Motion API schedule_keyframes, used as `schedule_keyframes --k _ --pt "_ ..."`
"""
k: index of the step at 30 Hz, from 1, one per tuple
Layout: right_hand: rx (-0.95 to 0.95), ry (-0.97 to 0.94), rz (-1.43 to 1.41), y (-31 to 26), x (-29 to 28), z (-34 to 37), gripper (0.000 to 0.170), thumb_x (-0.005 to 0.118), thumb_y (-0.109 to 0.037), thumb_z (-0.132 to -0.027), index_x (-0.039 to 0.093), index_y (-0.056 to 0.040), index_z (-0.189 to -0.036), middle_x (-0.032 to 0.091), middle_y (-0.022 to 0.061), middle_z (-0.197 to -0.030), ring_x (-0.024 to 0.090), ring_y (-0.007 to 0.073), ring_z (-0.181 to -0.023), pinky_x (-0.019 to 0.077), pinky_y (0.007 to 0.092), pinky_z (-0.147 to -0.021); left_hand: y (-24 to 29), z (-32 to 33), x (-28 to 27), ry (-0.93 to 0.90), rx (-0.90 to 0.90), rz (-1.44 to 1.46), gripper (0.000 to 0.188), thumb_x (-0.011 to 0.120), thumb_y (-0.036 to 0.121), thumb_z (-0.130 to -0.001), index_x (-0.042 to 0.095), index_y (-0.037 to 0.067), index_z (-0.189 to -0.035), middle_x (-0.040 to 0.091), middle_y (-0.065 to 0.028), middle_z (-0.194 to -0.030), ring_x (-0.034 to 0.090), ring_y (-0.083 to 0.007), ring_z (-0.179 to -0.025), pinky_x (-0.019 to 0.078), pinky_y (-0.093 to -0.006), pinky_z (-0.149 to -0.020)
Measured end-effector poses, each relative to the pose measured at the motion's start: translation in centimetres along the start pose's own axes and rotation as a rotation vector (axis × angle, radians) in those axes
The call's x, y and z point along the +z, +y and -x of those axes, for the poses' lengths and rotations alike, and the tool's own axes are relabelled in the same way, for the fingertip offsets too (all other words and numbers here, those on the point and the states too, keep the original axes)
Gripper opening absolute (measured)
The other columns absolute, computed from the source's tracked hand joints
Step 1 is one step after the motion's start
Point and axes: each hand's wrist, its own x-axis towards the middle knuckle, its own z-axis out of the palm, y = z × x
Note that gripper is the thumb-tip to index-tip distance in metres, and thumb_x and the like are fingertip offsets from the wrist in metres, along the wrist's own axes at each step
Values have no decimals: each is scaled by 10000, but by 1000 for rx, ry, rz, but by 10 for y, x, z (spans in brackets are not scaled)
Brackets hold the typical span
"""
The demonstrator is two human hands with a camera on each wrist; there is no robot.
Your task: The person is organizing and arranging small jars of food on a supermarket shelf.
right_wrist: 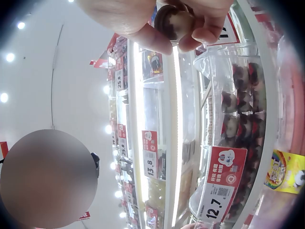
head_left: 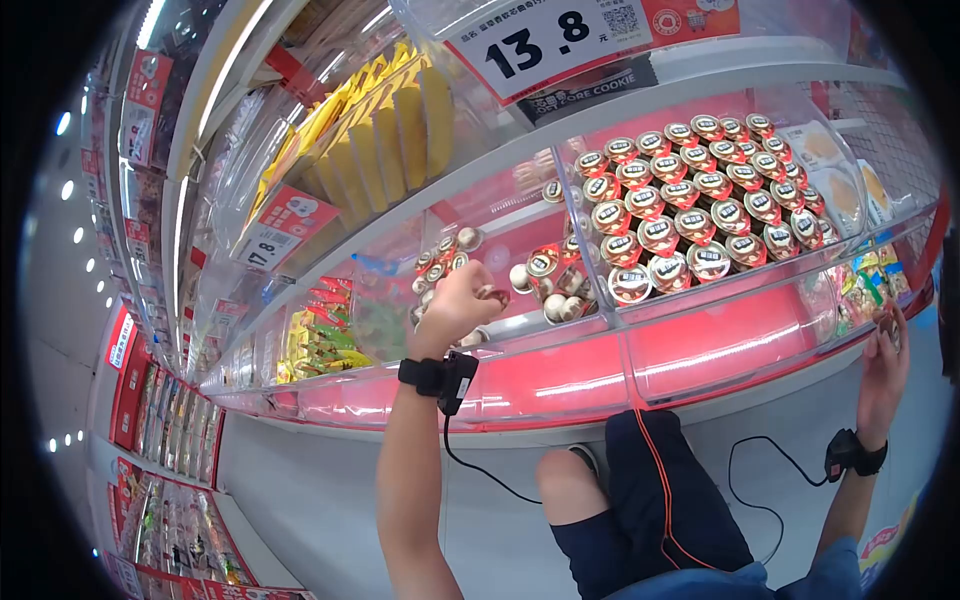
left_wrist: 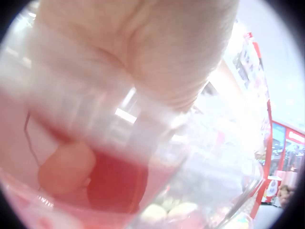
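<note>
In the head view my left hand (head_left: pixel 458 305) is over the clear bin with loose snack cups, its fingers curled round a small brownish snack cup (head_left: pixel 492 293), mostly hidden. The left wrist view shows only the blurred palm side (left_wrist: pixel 138 47). My right hand (head_left: pixel 884 362), low at the right, pinches a small clear snack cup (right_wrist: pixel 175 23) with brown and cream contents between thumb and fingers. Scattered snack cups (head_left: pixel 543 264) lie beside the left hand, some with white undersides up. Rows of upright snack cups (head_left: pixel 680 195) with gold-and-red lids fill the neighbouring bin.
A clear divider (head_left: pixel 590 240) separates the two bins, above a red shelf front (head_left: pixel 720 335). Yellow packets (head_left: pixel 385 130) stand on the shelf above, under a price sign (head_left: pixel 550 45). Colourful bags (head_left: pixel 325 325) lie left. A cable (head_left: pixel 485 465) trails from the left wrist.
</note>
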Motion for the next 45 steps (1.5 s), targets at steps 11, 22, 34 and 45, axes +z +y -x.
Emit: schedule_keyframes --k 11,22,34,45 --pt "10 -3 9 11 -18 6 525 475 -159 -897 300 29 -1354 467 28 -1188 395 59 -755 345 177 -670 61 -46 24 -128 280 -542 309 475 67 -801 546 37 -1101 603 -197 -1032 557 -348 -1001 436 -422 -842" --pt "50 95 -85 37 -40 -14 466 435 -134 -927 324 -13 -1363 455 12 -1270 424 47 -818 341 181 -724 51 -63 46 51 320 -648 295 486 114 -817 544 45 -1097 581 -214 -1043 583 -375 -968 486 -447 -819" --pt "221 178 -69 34 -43 -6 531 509 -99 -867 317 20 -1348 477 114 -1240 500 133 -934 409 252 -803 69 -48 27 -408 183 -520 890 726 462 -548 413 135 -1314 446 -185 -1254 544 -307 -1057 472 -389 -845" --pt "151 76 -57 37 -53 -11 460 524 -56 -837 385 42 -1264 528 138 -1130 533 174 -878 425 265 -760 78 -68 46 -312 200 -600 926 814 323 -471 419 152 -1291 427 -216 -1256 519 -362 -1073 470 -425 -862"
